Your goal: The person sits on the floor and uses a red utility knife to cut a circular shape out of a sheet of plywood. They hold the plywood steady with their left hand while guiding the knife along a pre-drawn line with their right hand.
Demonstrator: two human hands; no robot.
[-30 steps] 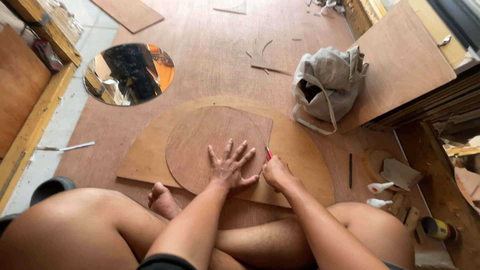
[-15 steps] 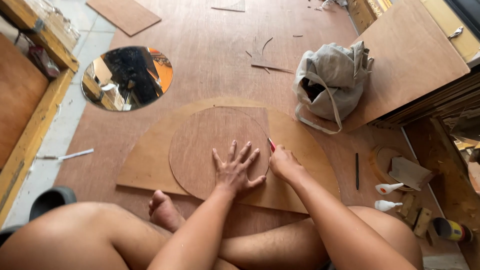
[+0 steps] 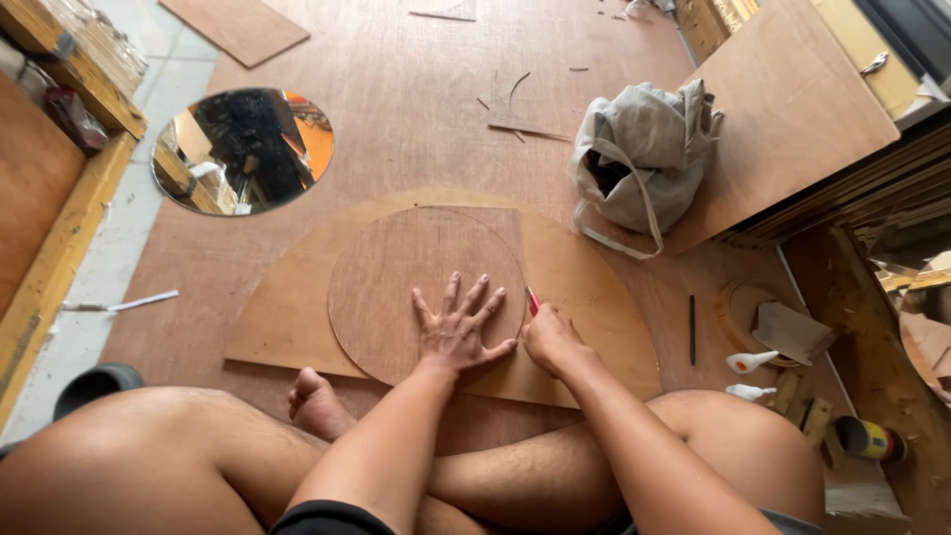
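My left hand (image 3: 456, 327) lies flat with fingers spread on a brown board piece (image 3: 411, 277) that has a rounded left side and a square upper right corner. That piece rests on a larger half-round plywood sheet (image 3: 287, 307) on the floor. My right hand (image 3: 550, 339) is closed around a red-tipped cutter (image 3: 532, 301), whose tip touches the right edge of the brown piece. I sit cross-legged, my bare foot (image 3: 315, 401) at the sheet's near edge.
A round mirror (image 3: 243, 149) lies at the upper left. A grey cloth bag (image 3: 644, 154) sits at the upper right beside a leaning board (image 3: 792, 109). Glue bottles (image 3: 750, 362), a black pencil (image 3: 691, 329), a can (image 3: 867, 438) and wood scraps lie at right.
My view has shifted slightly. Both hands stay in place on the brown piece, with the right hand and cutter edging a little along its right edge.
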